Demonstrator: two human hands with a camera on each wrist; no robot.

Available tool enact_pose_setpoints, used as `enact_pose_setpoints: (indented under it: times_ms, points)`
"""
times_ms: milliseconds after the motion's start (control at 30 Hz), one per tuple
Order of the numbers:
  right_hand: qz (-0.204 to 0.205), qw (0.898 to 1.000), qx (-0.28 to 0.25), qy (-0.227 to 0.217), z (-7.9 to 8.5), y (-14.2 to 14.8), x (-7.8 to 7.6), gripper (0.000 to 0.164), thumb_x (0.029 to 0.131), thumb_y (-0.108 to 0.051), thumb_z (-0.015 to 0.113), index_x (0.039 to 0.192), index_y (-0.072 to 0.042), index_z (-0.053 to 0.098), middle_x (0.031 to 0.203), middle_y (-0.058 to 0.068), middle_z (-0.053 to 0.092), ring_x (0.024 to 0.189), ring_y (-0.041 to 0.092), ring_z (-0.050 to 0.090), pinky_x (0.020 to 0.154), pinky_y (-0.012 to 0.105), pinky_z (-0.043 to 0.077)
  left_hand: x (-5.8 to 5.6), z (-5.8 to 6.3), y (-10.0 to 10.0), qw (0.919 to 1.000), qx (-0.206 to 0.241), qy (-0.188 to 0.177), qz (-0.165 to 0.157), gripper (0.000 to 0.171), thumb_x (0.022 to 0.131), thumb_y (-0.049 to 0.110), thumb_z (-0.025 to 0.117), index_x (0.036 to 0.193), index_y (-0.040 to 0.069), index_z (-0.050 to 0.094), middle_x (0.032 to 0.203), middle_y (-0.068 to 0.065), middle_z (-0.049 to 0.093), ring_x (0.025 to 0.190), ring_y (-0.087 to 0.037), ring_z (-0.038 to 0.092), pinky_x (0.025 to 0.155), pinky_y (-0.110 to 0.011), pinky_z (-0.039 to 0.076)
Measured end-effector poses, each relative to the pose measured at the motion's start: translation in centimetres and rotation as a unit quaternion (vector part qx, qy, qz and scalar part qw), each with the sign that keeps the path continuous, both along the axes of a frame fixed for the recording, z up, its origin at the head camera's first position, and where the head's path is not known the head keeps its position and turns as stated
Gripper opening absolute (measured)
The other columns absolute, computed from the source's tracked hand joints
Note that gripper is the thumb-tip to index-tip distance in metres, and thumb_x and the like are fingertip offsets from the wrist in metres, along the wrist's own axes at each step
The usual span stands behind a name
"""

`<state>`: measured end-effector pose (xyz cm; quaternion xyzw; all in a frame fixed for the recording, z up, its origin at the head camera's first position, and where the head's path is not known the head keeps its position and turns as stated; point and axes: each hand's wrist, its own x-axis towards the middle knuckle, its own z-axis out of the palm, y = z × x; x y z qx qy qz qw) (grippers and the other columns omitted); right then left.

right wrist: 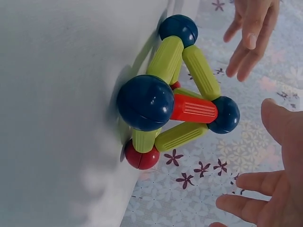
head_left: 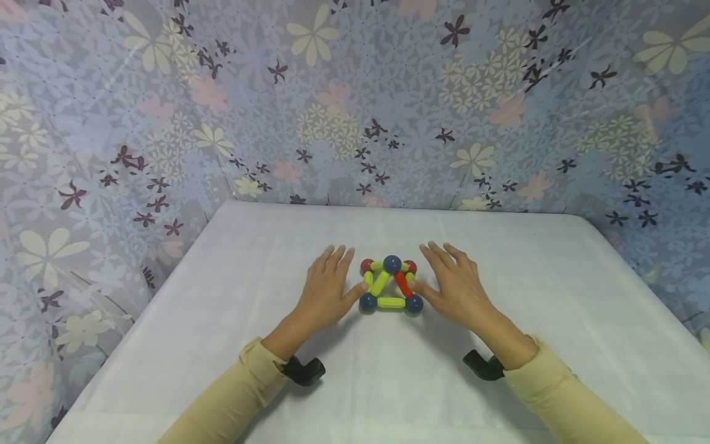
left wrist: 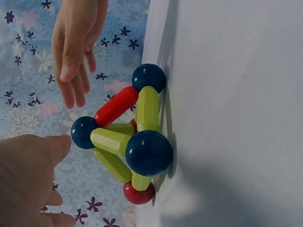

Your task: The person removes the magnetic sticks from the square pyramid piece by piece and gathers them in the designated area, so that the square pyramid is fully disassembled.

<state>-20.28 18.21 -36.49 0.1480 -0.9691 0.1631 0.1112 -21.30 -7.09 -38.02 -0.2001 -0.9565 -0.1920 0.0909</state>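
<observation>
A pyramid point(head_left: 391, 303) built of balls and rods stands on the white table between my two hands. Its base has two dark blue balls in front and two red balls point(head_left: 367, 266) behind, joined by yellow-green rods. A third blue ball point(head_left: 392, 264) forms the peak, and one sloping rod point(right wrist: 194, 109) is red. My left hand point(head_left: 327, 290) hovers at the left side, fingers spread and pointing forward. On the other side my right hand point(head_left: 457, 287) mirrors it, fingers extended. Both thumbs point inward near the pyramid, and neither hand grips anything.
The white-covered table point(head_left: 388, 388) stretches out on all sides of the pyramid. Behind it and along its sides hangs a blue-grey flowered cloth point(head_left: 355, 105). A black wrist mount point(head_left: 305, 371) sticks inward from the left sleeve, and another point(head_left: 484, 365) from the right.
</observation>
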Motion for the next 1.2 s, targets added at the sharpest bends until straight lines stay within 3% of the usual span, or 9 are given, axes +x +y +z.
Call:
enact_pose_setpoints:
  times_ms: [367,833,1200]
  points:
    - [0.035,0.997,-0.061,0.009,0.1,-0.6,-0.9,0.065,0.087,-0.039,0.064,0.141,-0.010,0.042,0.143,0.016,0.046,0.134,0.040,0.031,0.104,0.058,0.023,-0.3,-0.2,1.1,0.9989,0.044,-0.017,-0.008,0.067,0.090,0.043,0.059,0.145,0.014,0.035,0.149,-0.010,0.038,0.141,-0.029,0.027,0.111,-0.051,0.026]
    - [0.086,0.991,-0.102,0.030,-0.4,-1.4,-2.2,0.056,0.084,-0.036,0.068,0.132,-0.010,0.054,0.131,0.015,0.058,0.119,0.035,0.044,0.095,0.054,0.033,-1.0,-1.2,2.5,0.9905,0.133,-0.028,-0.021,0.048,0.086,0.034,0.066,0.127,0.012,0.058,0.123,-0.007,0.063,0.119,-0.026,0.047,0.100,-0.047,0.036]
    - [0.090,0.985,-0.143,-0.017,-0.7,-1.8,-3.1,0.052,0.085,-0.035,0.068,0.130,-0.013,0.055,0.130,0.010,0.059,0.119,0.031,0.043,0.095,0.054,0.039,-1.5,-1.8,3.3,0.9819,0.180,-0.057,-0.005,0.039,0.085,0.033,0.067,0.116,0.009,0.065,0.118,-0.006,0.067,0.103,-0.023,0.048,0.093,-0.043,0.037]
